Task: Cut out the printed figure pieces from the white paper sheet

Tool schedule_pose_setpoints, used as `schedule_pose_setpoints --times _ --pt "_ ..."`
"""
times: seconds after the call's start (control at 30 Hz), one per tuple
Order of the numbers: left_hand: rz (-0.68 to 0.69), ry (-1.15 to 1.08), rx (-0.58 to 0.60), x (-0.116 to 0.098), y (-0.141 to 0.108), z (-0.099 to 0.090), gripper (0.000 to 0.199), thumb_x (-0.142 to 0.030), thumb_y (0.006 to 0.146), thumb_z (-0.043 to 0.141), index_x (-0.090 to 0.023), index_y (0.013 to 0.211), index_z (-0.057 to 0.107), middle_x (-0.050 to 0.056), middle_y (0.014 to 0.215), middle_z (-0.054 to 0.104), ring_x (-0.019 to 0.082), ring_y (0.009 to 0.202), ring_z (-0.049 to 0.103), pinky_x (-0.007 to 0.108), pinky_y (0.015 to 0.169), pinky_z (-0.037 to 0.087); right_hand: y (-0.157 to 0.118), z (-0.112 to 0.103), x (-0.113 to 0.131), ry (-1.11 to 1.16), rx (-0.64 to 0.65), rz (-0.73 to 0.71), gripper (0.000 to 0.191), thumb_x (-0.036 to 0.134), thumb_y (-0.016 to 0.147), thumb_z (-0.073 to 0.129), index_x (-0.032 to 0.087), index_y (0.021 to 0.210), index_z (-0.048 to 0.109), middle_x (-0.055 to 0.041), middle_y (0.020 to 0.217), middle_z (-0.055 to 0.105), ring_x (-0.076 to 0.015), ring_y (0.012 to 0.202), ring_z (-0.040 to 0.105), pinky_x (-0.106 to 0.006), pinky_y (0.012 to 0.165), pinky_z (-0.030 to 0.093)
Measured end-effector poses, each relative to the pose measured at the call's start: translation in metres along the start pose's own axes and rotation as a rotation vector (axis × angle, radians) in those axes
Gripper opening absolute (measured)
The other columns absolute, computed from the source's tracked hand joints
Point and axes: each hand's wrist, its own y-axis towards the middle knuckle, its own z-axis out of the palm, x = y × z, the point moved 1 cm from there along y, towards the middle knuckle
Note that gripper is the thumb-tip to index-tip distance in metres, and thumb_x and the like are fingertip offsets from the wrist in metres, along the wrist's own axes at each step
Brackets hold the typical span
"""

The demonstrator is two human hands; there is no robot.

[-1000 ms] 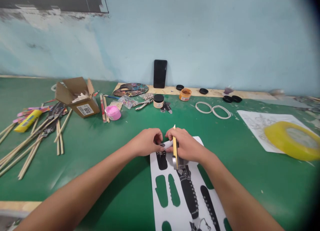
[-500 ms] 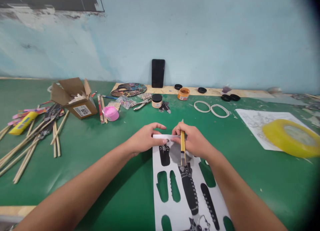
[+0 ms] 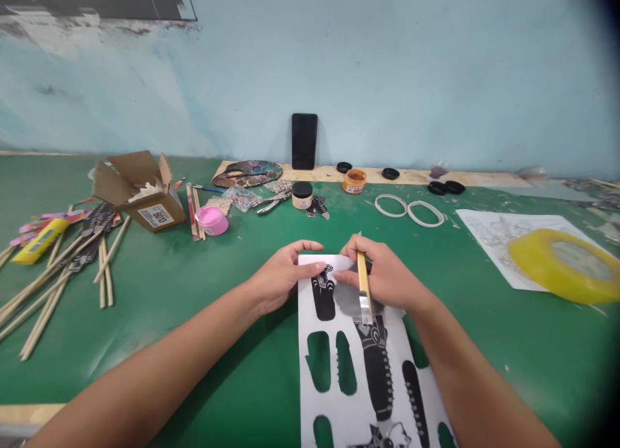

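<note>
White paper sheet with black printed figures and cut-out holes (image 3: 346,409) is spread at the near centre of the scene, over a green table covering (image 3: 194,267) that is seen through the holes. Its far left corner is pinched by the left hand (image 3: 283,270), with the thumb laid on top. A slim yellow tool with a silver-coloured near end (image 3: 363,277) is grasped in the right hand (image 3: 382,274), at the sheet's far right part. The sheet is reached across by the right thumb; whether it is also gripped there cannot be told.

On the left, pale wooden sticks (image 3: 53,306) are heaped with a yellow tube (image 3: 41,241). Farther along, an open brown cardboard box (image 3: 155,212) is placed left of a round pink jar (image 3: 212,221). At the far centre, a black phone (image 3: 304,141) is leaned upright against the pale blue wall (image 3: 387,80); nearer, a squat jar with a black lid (image 3: 302,195) is set just beside metal pliers (image 3: 274,201). To the right, 2 thin white rings (image 3: 409,213) are laid side by side. At the far right, a white sheet with a grey drawing (image 3: 484,235) is partly covered by a wide yellow tape roll (image 3: 537,264).
</note>
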Motion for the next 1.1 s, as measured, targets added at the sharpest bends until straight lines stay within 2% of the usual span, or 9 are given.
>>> schedule_pose_setpoints --times 0.2,0.47,0.63,0.9,1.1 --pt "0.019 -0.023 -0.003 0.0 0.0 0.002 0.054 -0.02 0.065 0.089 -0.016 0.107 0.054 0.002 0.081 0.068 0.011 0.062 0.065 0.022 0.059 0.054 -0.001 -0.001 0.0 -0.004 -0.032 0.0 0.033 0.029 0.081 0.069 0.023 0.075 0.037 0.0 0.081 0.06 -0.014 0.065 0.047 -0.029 0.06 0.034" --pt "0.019 -0.015 0.01 0.001 -0.001 0.002 0.057 -0.018 0.064 0.089 -0.016 0.11 0.054 0.003 0.084 0.069 0.011 0.066 0.066 0.022 0.062 0.053 -0.001 0.001 0.001 0.003 -0.012 -0.028 0.029 0.023 0.08 0.067 0.023 0.075 0.038 0.0003 0.081 0.059 -0.0144 0.068 0.048 -0.029 0.062 0.034" --pt "0.018 -0.037 0.01 0.001 -0.002 0.004 0.057 -0.018 0.063 0.089 -0.016 0.109 0.054 0.001 0.081 0.068 0.01 0.064 0.064 0.022 0.061 0.052 -0.004 0.0 0.004 -0.089 -0.033 -0.042 0.029 0.02 0.078 0.065 0.023 0.074 0.037 0.0009 0.077 0.06 -0.0148 0.066 0.045 -0.029 0.063 0.034" --pt "0.021 -0.059 -0.012 0.001 -0.003 0.007 0.057 -0.017 0.061 0.09 -0.016 0.105 0.055 0.0 0.079 0.068 0.009 0.065 0.062 0.021 0.063 0.049 -0.008 -0.001 0.009 -0.196 -0.057 -0.063 0.028 0.021 0.078 0.064 0.023 0.074 0.036 -0.0004 0.078 0.063 -0.0185 0.074 0.047 -0.031 0.068 0.036" --pt "0.029 -0.062 -0.019 0.003 -0.003 0.007 0.056 -0.017 0.061 0.09 -0.016 0.104 0.054 0.0 0.079 0.067 0.01 0.066 0.063 0.022 0.064 0.049 -0.01 -0.001 0.012 -0.263 -0.068 -0.142 0.026 0.02 0.081 0.063 0.023 0.076 0.037 0.0008 0.077 0.063 -0.0173 0.07 0.049 -0.033 0.073 0.036"
